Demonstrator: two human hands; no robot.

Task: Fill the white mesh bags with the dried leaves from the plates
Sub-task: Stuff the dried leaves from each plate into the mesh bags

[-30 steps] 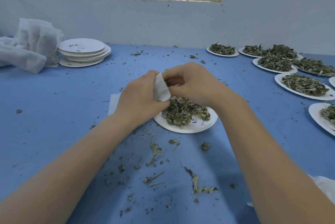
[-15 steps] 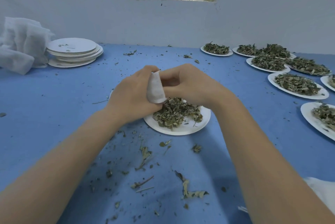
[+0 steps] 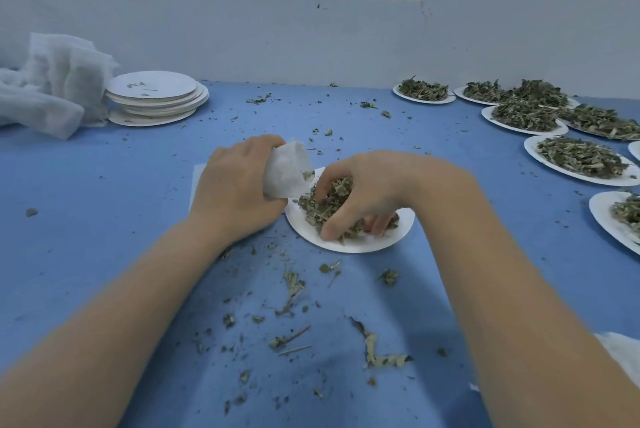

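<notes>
- Left hand gripped white mesh bag, fingers curled round it, mouth tilted toward the plate.
- Right hand was down in dried leaves on that plate, fingers curled, clamped on a clump.
- Plate sat mid blue table, bag just above its left rim.
- Full plates far right; empty plate stack and spare mesh pile far left.
- Leaf crumbs lay near the plate.

white mesh bag held open, tilted; dried leaves heaped on plate
</notes>
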